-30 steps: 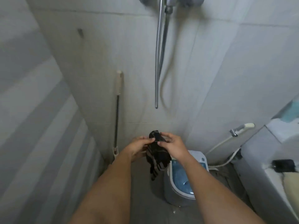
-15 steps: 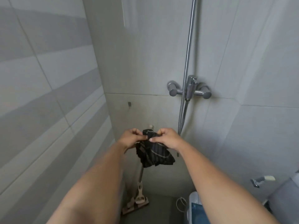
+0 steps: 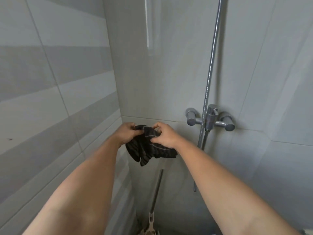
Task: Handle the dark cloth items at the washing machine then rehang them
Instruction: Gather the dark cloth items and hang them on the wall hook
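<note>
A dark cloth with thin pale stripes (image 3: 149,150) hangs bunched in front of the tiled corner, at about tap height. My left hand (image 3: 127,134) pinches its upper left edge. My right hand (image 3: 165,137) grips its upper right edge, fingers curled into the fabric. Both arms reach forward from the bottom of the view. The cloth's lower folds dangle free below my hands. The washing machine is out of view.
A chrome shower mixer tap (image 3: 210,119) is fixed to the wall right of my hands, with a metal hose (image 3: 212,53) running up from it. A long-handled tool (image 3: 156,190) leans in the corner below the cloth. Grey tiled walls close in left and ahead.
My head has tilted up, so the washing machine has dropped out of view and the tap now sits beside my hands. Both hands have kept hold of the cloth and lifted it.
</note>
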Demonstrator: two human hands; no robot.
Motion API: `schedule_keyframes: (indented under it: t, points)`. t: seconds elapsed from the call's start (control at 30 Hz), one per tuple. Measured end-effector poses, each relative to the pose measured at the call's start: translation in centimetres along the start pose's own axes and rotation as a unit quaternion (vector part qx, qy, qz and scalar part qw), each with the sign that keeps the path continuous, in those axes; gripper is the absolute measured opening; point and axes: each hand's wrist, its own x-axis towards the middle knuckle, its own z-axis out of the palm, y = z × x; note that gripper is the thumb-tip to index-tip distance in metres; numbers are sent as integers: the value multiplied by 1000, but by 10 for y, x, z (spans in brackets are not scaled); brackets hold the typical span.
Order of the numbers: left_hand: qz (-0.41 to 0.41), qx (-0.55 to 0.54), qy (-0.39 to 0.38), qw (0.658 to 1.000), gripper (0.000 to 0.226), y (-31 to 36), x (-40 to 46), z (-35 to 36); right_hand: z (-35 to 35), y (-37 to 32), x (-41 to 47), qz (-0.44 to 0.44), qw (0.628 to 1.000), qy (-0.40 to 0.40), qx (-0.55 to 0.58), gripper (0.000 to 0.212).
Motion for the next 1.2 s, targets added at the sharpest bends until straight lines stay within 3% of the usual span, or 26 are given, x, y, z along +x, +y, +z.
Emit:
schedule_keyframes:
  t: [0.17, 0.3, 0.43, 0.53, 0.63, 0.67, 0.83, 0.9, 1.0, 1.2]
  points:
    - [24, 68, 31, 997, 19, -27, 33, -7, 17, 21, 32, 37, 994, -22, 104, 22]
    - [35, 114, 30, 992, 9, -57, 56, 6, 30, 42, 53, 50, 996, -25, 74, 16]
    - [11, 76, 48, 996, 8, -77, 75, 22, 45, 63, 70, 41, 999, 11, 20, 28]
    - [-24, 33, 41, 998, 26, -77, 88, 30, 50, 66, 74, 44, 998, 13, 48, 24]
    - [-68, -33, 19, 997, 38, -73, 102, 30, 50, 68, 71, 27, 999, -14, 26, 75]
    - [-81, -49, 10, 995, 39, -71, 105, 29, 51, 71, 72, 14, 1000, 0, 10, 76]
    - [-140, -142, -34, 979, 27, -53, 108, 23, 50, 81, 80, -13, 997, 74, 5, 24]
    - [-173, -205, -68, 961, 37, -48, 106, 21, 49, 80, 82, -6, 997, 77, 19, 15]
    - [-166, -216, -75, 959, 35, -40, 107, 20, 49, 75, 83, 17, 996, 53, 69, 24]
    - [-102, -85, -43, 990, 21, -48, 118, 16, 49, 80, 81, 11, 995, 48, 83, 43]
